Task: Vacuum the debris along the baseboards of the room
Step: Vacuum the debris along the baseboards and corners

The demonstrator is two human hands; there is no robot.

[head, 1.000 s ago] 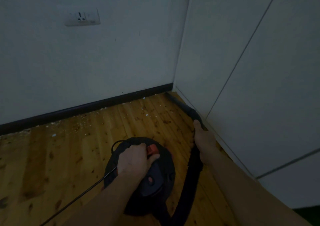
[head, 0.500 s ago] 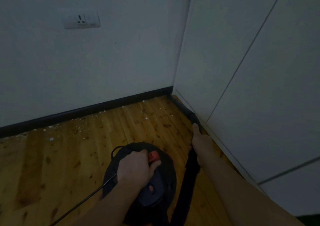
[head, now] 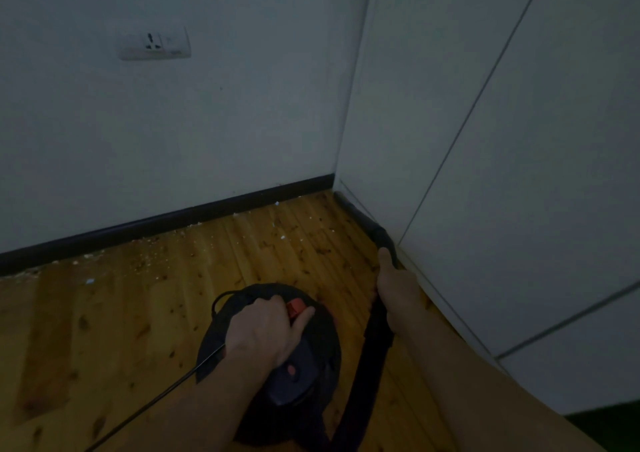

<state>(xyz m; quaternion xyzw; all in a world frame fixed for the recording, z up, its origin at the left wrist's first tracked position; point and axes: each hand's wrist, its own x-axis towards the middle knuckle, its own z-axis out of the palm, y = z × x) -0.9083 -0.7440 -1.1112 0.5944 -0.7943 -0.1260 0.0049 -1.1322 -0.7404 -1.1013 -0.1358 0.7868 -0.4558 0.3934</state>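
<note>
A round black vacuum cleaner (head: pixel 311 375) with a red switch (head: pixel 295 306) hangs low over the wooden floor. My left hand (head: pixel 266 330) grips its top handle, thumb beside the red switch. My right hand (head: pixel 394 287) grips the black hose and nozzle (head: pixel 363 221), whose tip lies in the corner where the black baseboard (head: pixel 166 223) meets the white cabinet. Small pale crumbs of debris (head: pixel 152 257) are scattered on the floor along the baseboard.
A white cabinet (head: pixel 502 157) with door seams fills the right side and stands close to my right arm. A wall socket (head: pixel 154 44) sits on the grey wall above. The vacuum's black cord (head: pixel 162 396) trails to the lower left across the wooden floor (head: pixel 86 347).
The view has tilted and shifted slightly; the nozzle tip has slid a little deeper into the corner. Both hands keep their grips.
</note>
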